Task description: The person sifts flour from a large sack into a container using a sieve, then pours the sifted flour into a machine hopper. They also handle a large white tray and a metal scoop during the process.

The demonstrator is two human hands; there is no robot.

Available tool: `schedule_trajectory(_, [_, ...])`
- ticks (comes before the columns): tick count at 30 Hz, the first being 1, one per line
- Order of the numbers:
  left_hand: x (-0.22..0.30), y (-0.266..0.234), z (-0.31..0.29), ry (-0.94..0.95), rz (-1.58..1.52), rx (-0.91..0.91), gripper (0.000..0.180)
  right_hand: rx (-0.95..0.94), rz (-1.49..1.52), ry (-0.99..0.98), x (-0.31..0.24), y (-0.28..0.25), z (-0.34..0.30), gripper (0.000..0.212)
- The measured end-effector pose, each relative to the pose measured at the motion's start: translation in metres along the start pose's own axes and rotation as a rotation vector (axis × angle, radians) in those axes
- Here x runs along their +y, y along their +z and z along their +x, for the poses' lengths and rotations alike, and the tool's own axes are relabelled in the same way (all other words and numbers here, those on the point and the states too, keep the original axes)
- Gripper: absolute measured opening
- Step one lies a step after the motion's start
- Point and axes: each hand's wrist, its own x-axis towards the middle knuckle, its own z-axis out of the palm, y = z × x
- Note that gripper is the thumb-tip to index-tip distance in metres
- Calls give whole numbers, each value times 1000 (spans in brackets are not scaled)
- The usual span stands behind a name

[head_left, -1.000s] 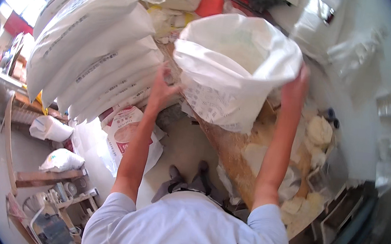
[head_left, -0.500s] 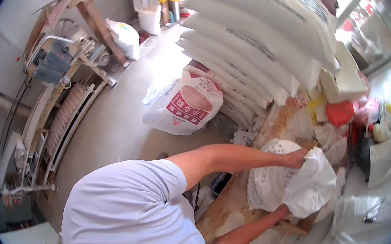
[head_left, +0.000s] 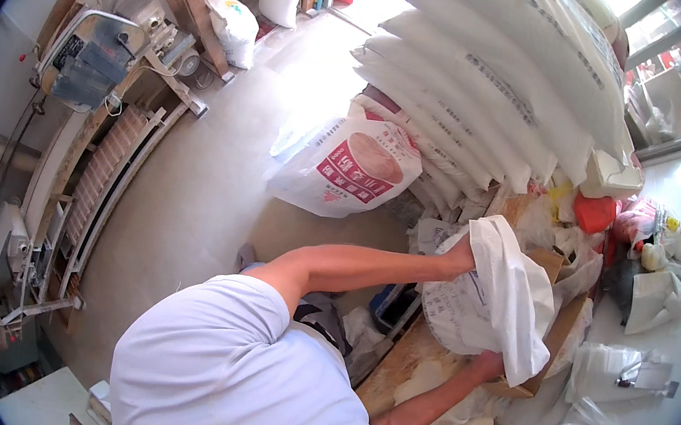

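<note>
A white woven sack [head_left: 510, 288] with faint print hangs between my two hands over a wooden bench [head_left: 412, 359]. My left hand [head_left: 462, 257] grips its rim at the far side, fingers partly hidden by the folded cloth. At the near side my right hand [head_left: 490, 366] holds the lower edge, its fingertips tucked behind the sack. The sack's top is folded over into a loose white flap. Just beyond it, partly covered, stands an open cardboard box [head_left: 571, 330]. What the sack contains is hidden.
Full white sacks [head_left: 492, 87] are piled high beyond the bench. A printed white-and-red bag [head_left: 354, 172] stands on the floor. Plastic bags [head_left: 623, 366] hang on the right wall, near a red bag [head_left: 594, 214]. A machine on a frame [head_left: 96, 55] stands at left.
Both hands have drawn the sack toward me, off to the left, and its flap is spread longer. More of the cardboard box shows behind it. My view has also shifted.
</note>
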Motion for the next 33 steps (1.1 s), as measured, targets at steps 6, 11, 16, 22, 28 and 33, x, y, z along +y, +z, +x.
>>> schedule_trajectory(6, [108, -106, -65, 10, -87, 204, 35, -267, 108, 52, -3, 128, -67, 49])
schedule_trajectory(11, [187, -249, -149, 82, -91, 527, 35, -527, 219, 180, 37, 285, -167, 50])
schedule_trajectory(16, [253, -385, -222, 121, -99, 840, 38, -548, 293, 486, 83, 443, -289, 50])
schedule_trajectory(22, [336, -532, -254, 315, -24, 970, 44, -1002, 178, 404, 115, 594, -373, 45])
schedule_trajectory(28, [411, -665, -233, 452, 693, 895, 48, -1375, -309, -168, 151, 779, -374, 34])
schedule_trajectory(33, [452, -747, -160, 479, 252, 892, 45, -1353, -277, -44, 162, 875, -355, 34])
